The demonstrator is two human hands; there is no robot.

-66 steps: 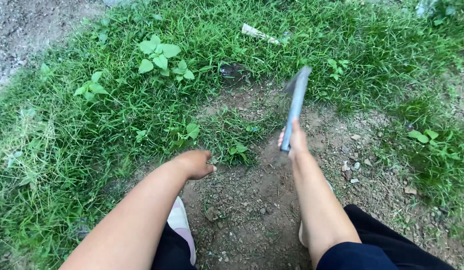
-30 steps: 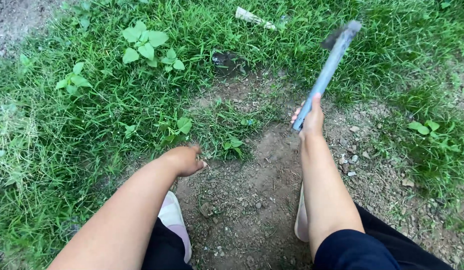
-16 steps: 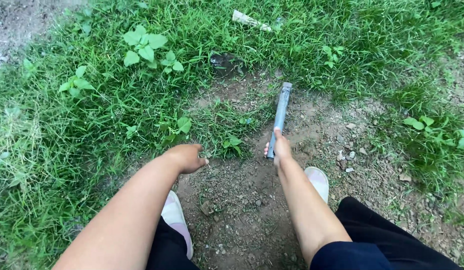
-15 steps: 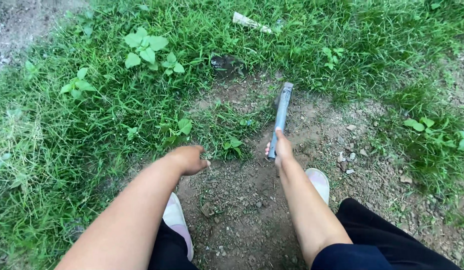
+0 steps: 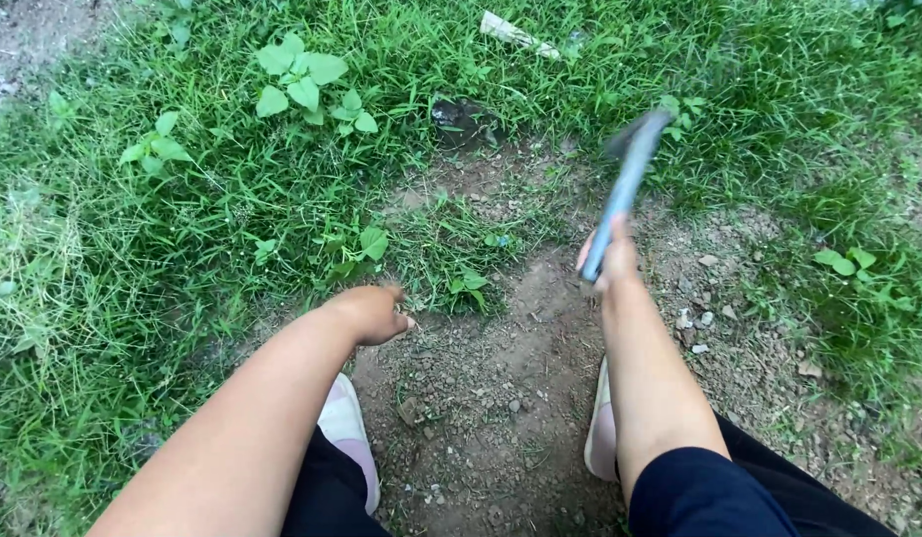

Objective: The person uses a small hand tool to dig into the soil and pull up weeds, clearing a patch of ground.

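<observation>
My right hand [image 5: 610, 264] grips the lower end of a blue-handled digging tool [image 5: 625, 189], which is raised and blurred, its dark head up near the grass. My left hand [image 5: 373, 313] hangs loosely curled over the edge of the bare dirt patch [image 5: 501, 368], holding nothing, close to a small clump of grass and weeds [image 5: 451, 254]. My two forearms reach out over my knees in dark trousers.
Thick grass [image 5: 163, 278] surrounds the dirt on the left and top. Broad-leaved weeds [image 5: 307, 85] grow at the upper left. A dark stone [image 5: 461, 117] and a pale scrap [image 5: 515, 32] lie in the grass. My light shoes [image 5: 346, 433] rest on the dirt.
The tool came down to the soil half a second ago; it has swung back up and to the right, blurred. My left hand has barely moved.
</observation>
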